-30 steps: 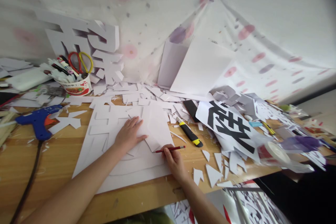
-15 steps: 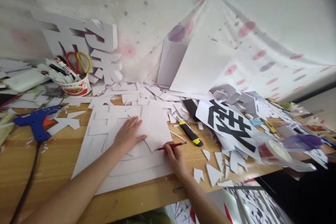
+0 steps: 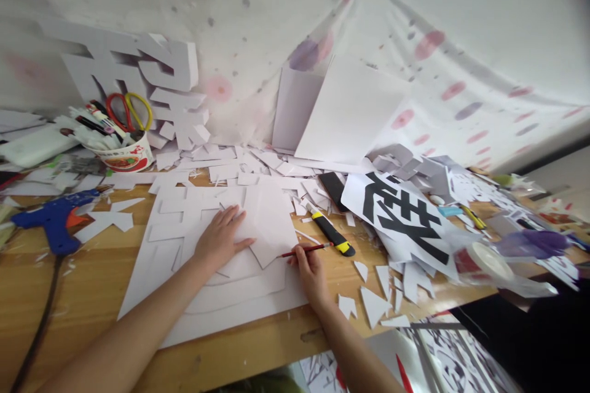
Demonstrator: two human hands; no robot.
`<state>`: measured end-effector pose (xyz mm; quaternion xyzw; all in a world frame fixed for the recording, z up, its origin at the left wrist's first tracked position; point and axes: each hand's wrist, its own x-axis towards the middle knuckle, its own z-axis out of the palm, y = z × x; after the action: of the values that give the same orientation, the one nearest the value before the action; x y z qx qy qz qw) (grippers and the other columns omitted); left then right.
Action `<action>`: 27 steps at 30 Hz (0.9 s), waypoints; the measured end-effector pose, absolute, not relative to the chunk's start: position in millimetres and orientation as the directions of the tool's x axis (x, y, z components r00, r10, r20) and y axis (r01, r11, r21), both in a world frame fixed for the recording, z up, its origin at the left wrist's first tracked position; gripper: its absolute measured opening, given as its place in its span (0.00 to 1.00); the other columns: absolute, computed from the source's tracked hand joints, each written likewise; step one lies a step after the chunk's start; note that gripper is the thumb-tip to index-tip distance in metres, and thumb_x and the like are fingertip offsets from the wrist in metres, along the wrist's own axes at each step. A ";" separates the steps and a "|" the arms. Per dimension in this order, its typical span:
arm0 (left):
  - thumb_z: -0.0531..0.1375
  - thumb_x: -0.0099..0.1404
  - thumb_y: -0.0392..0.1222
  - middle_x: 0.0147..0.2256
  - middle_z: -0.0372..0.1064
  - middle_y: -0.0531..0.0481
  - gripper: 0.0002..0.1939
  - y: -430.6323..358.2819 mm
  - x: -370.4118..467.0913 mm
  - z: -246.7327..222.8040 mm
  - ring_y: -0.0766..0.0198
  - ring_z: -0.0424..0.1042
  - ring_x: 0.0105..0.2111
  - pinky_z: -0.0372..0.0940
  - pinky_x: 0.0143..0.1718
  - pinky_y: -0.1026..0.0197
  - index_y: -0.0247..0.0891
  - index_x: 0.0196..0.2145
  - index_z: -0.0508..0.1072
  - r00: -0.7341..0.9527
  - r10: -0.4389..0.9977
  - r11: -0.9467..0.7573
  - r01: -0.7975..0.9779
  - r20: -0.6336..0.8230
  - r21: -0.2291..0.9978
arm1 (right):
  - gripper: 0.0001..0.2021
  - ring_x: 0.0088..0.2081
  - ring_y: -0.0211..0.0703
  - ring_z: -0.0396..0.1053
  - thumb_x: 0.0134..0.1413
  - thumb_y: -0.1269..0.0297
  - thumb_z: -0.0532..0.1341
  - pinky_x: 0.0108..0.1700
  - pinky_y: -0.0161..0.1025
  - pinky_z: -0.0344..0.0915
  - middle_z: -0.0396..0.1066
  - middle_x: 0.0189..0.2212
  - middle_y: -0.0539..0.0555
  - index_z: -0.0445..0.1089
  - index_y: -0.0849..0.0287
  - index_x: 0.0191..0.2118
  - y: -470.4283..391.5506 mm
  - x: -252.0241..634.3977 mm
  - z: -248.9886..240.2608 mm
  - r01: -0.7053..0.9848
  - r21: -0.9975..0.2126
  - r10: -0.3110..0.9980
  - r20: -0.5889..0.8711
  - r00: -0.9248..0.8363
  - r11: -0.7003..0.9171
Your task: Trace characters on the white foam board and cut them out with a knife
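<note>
My left hand (image 3: pixel 221 236) lies flat with fingers apart, pressing on a white cut-out shape (image 3: pixel 265 215) on top of a large white sheet (image 3: pixel 230 318). In my right hand (image 3: pixel 311 275) is a dark red pencil (image 3: pixel 308 250), pinched between fingers and thumb. Its tip is close to the cut-out's lower right edge; whether it touches the sheet I cannot tell. Faint curved lines run across the sheet below the hands. Just right of the sheet lies a black and yellow utility knife (image 3: pixel 332 232).
A blue glue gun (image 3: pixel 58 221) with its cord is at the left. Behind it stands a tub (image 3: pixel 126 158) of pens and scissors (image 3: pixel 129 112). Paper with a black character (image 3: pixel 405 215), white scraps (image 3: pixel 374 306) and a tape roll (image 3: pixel 488 264) lie to the right. White boards (image 3: pixel 350 113) lean behind.
The pencil and my right hand have moved slightly right and away from me along the cut-out's edge. My left hand stays put on the cut-out. The whole view has shifted a little.
</note>
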<state>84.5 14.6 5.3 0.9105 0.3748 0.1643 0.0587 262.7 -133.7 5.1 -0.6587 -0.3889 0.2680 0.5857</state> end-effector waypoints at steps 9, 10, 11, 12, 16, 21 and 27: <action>0.49 0.57 0.64 0.58 0.53 0.41 0.35 14.7 84.4 4.3 0.56 0.50 0.59 0.46 0.59 0.51 0.36 0.54 0.60 0.657 0.702 -0.711 0.664 0.274 0.232 | 0.14 0.24 0.38 0.62 0.55 0.51 0.52 0.30 0.36 0.61 0.61 0.20 0.47 0.63 0.57 0.31 -120.2 272.3 10.7 0.152 -0.986 0.797 0.145 0.586 0.068; 0.48 0.57 0.64 0.58 0.54 0.41 0.35 14.9 84.4 3.9 0.56 0.50 0.59 0.46 0.59 0.51 0.37 0.54 0.60 0.655 0.701 -0.712 0.663 0.281 0.230 | 0.14 0.24 0.37 0.61 0.54 0.51 0.52 0.29 0.36 0.61 0.61 0.20 0.47 0.63 0.57 0.32 -114.4 272.8 13.3 0.147 -0.986 0.814 0.151 0.560 0.081; 0.48 0.57 0.64 0.57 0.54 0.41 0.35 15.1 84.3 3.5 0.56 0.50 0.59 0.47 0.59 0.51 0.37 0.54 0.60 0.654 0.701 -0.712 0.664 0.285 0.229 | 0.14 0.24 0.37 0.62 0.54 0.51 0.52 0.29 0.36 0.61 0.62 0.20 0.47 0.64 0.58 0.33 -107.7 273.0 15.7 0.140 -0.986 0.834 0.151 0.531 0.089; 0.48 0.57 0.65 0.57 0.54 0.42 0.35 15.4 84.3 3.3 0.56 0.51 0.58 0.47 0.59 0.51 0.37 0.54 0.60 0.654 0.701 -0.712 0.664 0.286 0.226 | 0.15 0.24 0.37 0.62 0.54 0.51 0.53 0.29 0.35 0.61 0.63 0.20 0.48 0.64 0.58 0.34 -100.4 272.7 17.7 0.133 -0.987 0.854 0.146 0.500 0.090; 0.47 0.57 0.65 0.57 0.54 0.41 0.37 16.3 83.8 1.0 0.56 0.51 0.58 0.47 0.59 0.52 0.35 0.55 0.59 0.655 0.696 -0.716 0.664 0.296 0.214 | 0.15 0.25 0.37 0.64 0.53 0.52 0.53 0.29 0.35 0.61 0.68 0.23 0.51 0.65 0.60 0.36 -72.9 269.8 18.4 0.176 -0.982 0.919 0.129 0.373 0.067; 0.49 0.57 0.64 0.58 0.54 0.42 0.37 17.5 82.7 -3.0 0.56 0.51 0.58 0.47 0.59 0.51 0.37 0.57 0.56 0.652 0.686 -0.725 0.648 0.321 0.232 | 0.14 0.27 0.37 0.65 0.56 0.56 0.52 0.30 0.34 0.61 0.70 0.26 0.53 0.68 0.60 0.36 -59.0 267.2 10.8 0.340 -0.938 0.934 0.183 0.307 0.072; 0.50 0.57 0.63 0.57 0.54 0.43 0.36 16.9 82.6 -0.9 0.55 0.52 0.58 0.48 0.59 0.50 0.37 0.57 0.57 0.652 0.691 -0.722 0.649 0.311 0.241 | 0.14 0.29 0.39 0.67 0.57 0.57 0.51 0.31 0.34 0.62 0.71 0.27 0.53 0.69 0.59 0.34 -59.0 265.5 8.2 0.370 -0.926 0.931 0.201 0.304 0.079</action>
<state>82.6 16.9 -0.9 0.9074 0.3692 0.1936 0.0540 265.5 -59.0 8.2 -0.6215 -0.5234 0.2724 0.5153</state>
